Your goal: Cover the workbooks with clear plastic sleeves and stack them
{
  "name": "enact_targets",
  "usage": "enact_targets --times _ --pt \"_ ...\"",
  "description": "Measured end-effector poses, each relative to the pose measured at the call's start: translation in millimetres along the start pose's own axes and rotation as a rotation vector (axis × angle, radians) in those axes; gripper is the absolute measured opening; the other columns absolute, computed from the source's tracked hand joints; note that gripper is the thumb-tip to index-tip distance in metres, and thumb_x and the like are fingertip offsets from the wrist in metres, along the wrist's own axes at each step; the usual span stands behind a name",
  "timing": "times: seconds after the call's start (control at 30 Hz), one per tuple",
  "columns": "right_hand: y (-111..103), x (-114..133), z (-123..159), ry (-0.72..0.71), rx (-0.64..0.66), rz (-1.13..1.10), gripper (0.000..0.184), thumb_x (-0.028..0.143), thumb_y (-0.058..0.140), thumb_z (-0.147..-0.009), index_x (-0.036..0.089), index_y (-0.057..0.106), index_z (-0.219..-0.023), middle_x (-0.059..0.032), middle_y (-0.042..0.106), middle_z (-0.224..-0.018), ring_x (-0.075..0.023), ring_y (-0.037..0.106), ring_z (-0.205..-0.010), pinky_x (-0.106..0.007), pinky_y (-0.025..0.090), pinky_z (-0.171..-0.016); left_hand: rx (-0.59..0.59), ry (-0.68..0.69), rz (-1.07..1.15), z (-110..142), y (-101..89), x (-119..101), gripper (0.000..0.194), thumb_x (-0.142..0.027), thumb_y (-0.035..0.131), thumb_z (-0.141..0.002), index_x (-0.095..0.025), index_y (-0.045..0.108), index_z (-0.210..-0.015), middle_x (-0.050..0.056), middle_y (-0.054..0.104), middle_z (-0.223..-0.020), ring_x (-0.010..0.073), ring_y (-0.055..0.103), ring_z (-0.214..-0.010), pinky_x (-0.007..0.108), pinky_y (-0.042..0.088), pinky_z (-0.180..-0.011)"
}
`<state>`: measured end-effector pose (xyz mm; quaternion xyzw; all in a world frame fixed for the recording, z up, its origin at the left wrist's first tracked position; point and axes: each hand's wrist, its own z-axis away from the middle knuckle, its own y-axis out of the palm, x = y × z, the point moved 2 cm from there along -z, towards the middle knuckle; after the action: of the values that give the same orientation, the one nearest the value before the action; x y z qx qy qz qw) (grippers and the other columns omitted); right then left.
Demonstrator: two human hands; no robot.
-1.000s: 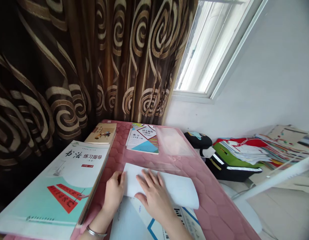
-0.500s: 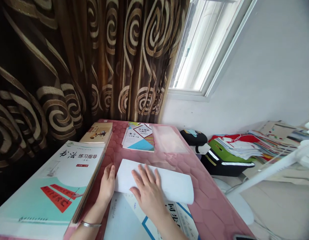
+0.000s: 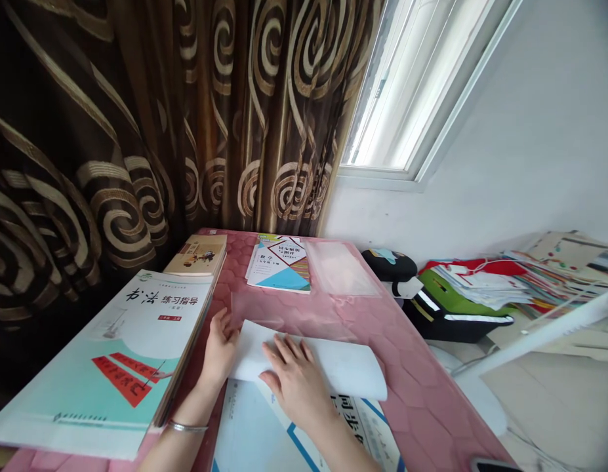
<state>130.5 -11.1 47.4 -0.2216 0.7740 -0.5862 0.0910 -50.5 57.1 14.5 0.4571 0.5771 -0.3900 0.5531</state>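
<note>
A workbook [image 3: 254, 426] with a white and blue cover lies on the table before me, its white flap [image 3: 350, 367] folded across the upper part. My right hand [image 3: 298, 380] rests flat on this flap, fingers stretched out. At the flap's left end, my left hand [image 3: 219, 351] has its fingers curled and seems to pinch the edge of a clear plastic book cover [image 3: 284, 318]. That see-through sheet spreads out behind the flap and is hard to make out against the pink cloth. A silver bangle circles my left wrist.
To the left stands a stack of books topped by a calligraphy workbook [image 3: 161, 347], with a tan book [image 3: 198, 254] behind. A maths book [image 3: 279, 265] and a translucent sleeve [image 3: 340, 269] lie at the back of the pink table [image 3: 406, 367]. A white lamp arm [image 3: 534, 334] crosses at right.
My left hand has shifted up past the flap's left corner, its fingers more curled, and the clear plastic there appears raised. My right hand stays flat on the flap. The view has shifted slightly.
</note>
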Motion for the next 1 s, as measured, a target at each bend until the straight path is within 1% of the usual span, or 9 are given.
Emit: enact_targets --times 0.07,0.13,0.23,0.33,0.43,0.57,0.73,0.9,1.0 --pt "-1.5 1.2 0.3 -0.018 -0.033 0.011 0.046 0.047 0.044 -0.094 0.028 0.047 -0.136 -0.0074 0.049 -0.143 -0.0297 0.044 -0.129 -0.05 0.034 -0.103 0.027 0.015 0.018 2.6 1.7 -8.7 0.059 -0.024 0.06 -0.072 -0.017 0.04 -0.126 0.018 0.052 -0.134 0.0209 0.058 -0.117 0.033 0.046 -0.097" --pt "-2.6 2.9 1.1 -0.041 -0.061 0.015 0.047 0.046 0.046 -0.094 0.029 0.045 -0.138 -0.0066 0.046 -0.145 -0.0297 0.042 -0.131 -0.051 0.033 -0.103 0.056 0.003 0.04 5.8 2.0 -16.0 0.061 -0.024 0.06 -0.073 -0.016 0.037 -0.13 0.017 0.055 -0.132 0.0209 0.055 -0.121 0.032 0.045 -0.097" --pt "-2.0 5.8 2.8 -0.067 -0.069 0.012 0.049 0.045 0.048 -0.093 0.03 0.044 -0.139 -0.0068 0.048 -0.144 -0.029 0.043 -0.128 -0.05 0.032 -0.103 0.072 -0.114 0.028 9.2 0.8 -18.9 0.064 -0.024 0.06 -0.076 -0.014 0.035 -0.134 0.015 0.064 -0.12 0.0209 0.065 -0.103 0.032 0.051 -0.084" --pt "1.3 7.9 4.3 -0.064 -0.034 0.01 0.047 0.047 0.046 -0.093 0.03 0.046 -0.138 -0.0075 0.054 -0.137 -0.0283 0.049 -0.122 -0.049 0.034 -0.101 0.019 -0.269 -0.031 10.3 -1.0 -14.3 0.064 -0.016 0.058 -0.077 -0.01 0.034 -0.136 0.014 0.07 -0.107 0.0176 0.068 -0.079 0.028 0.051 -0.068" --pt "3.8 8.8 5.2 -0.048 -0.013 -0.006 0.046 0.049 0.043 -0.094 0.031 0.047 -0.136 -0.0067 0.056 -0.134 -0.0281 0.051 -0.119 -0.049 0.036 -0.098 -0.011 -0.332 -0.025 10.3 -1.8 -9.4 0.066 -0.008 0.057 -0.075 -0.007 0.034 -0.136 0.014 0.071 -0.103 0.0156 0.067 -0.075 0.026 0.05 -0.067" --pt "3.8 9.1 5.6 -0.054 -0.022 -0.019 0.045 0.048 0.042 -0.095 0.03 0.047 -0.136 -0.0073 0.056 -0.135 -0.0285 0.05 -0.12 -0.049 0.036 -0.098 -0.004 -0.315 -0.036 10.8 -2.8 -6.3 0.061 -0.011 0.058 -0.075 -0.007 0.039 -0.132 0.014 0.071 -0.102 0.0169 0.068 -0.078 0.026 0.05 -0.068" --pt "3.3 9.3 4.8 -0.064 -0.022 -0.025 0.046 0.048 0.042 -0.095 0.029 0.047 -0.136 -0.0077 0.054 -0.137 -0.0293 0.049 -0.122 -0.049 0.035 -0.099 -0.024 -0.277 -0.124 11.4 -5.3 -5.3 0.052 -0.021 0.059 -0.073 -0.009 0.05 -0.123 0.014 0.068 -0.111 0.0184 0.067 -0.085 0.028 0.05 -0.072" --pt "3.2 9.2 4.4 -0.06 -0.022 -0.012 0.046 0.048 0.044 -0.094 0.029 0.047 -0.136 -0.0074 0.053 -0.138 -0.0288 0.048 -0.123 -0.049 0.034 -0.1 0.075 -0.281 -0.13 12.5 -3.9 -7.9 0.053 -0.025 0.057 -0.068 -0.011 0.049 -0.119 0.005 0.07 -0.087 0.017 0.065 -0.067 0.027 0.047 -0.059" --pt "2.8 8.7 5.0 -0.067 -0.016 -0.002 0.045 0.047 0.044 -0.094 0.03 0.047 -0.136 -0.0066 0.053 -0.139 -0.0286 0.047 -0.124 -0.049 0.033 -0.101 0.104 -0.274 -0.066 14.6 -2.8 -10.4 0.057 -0.025 0.058 -0.065 -0.012 0.046 -0.119 0.005 0.07 -0.087 0.0176 0.066 -0.07 0.027 0.049 -0.061"
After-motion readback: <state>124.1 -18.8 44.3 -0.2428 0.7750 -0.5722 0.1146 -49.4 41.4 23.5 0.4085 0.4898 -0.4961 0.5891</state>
